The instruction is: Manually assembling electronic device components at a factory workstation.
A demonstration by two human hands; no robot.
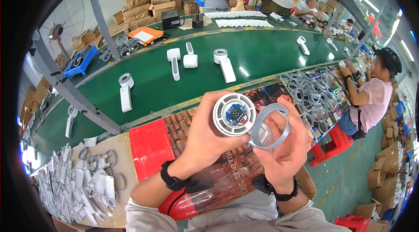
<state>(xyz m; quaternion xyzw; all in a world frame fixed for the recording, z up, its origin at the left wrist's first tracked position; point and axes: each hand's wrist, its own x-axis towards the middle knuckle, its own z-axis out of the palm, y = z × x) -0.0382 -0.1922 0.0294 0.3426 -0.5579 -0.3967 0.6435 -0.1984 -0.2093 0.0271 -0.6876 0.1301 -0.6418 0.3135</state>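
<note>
In my left hand (198, 138) is the round white head of what looks like a handheld fan (217, 125). Its open face is turned up, with a blue circuit board (236, 114) and some red wire inside a ribbed white ring. My right hand (286, 155) grips a grey plastic ring (256, 129) between thumb and fingers, just right of the white head. Ring and head overlap slightly in view; I cannot tell whether they touch. A pale, clear-looking patch shows through the ring, too unclear to name.
Beyond my hands runs a green conveyor belt (152, 74) carrying several white handheld fans (125, 96). Many grey rings (312, 96) lie on the bench to the right. White parts (83, 184) are heaped at left. A co-worker (371, 88) sits at right; others stand across the belt.
</note>
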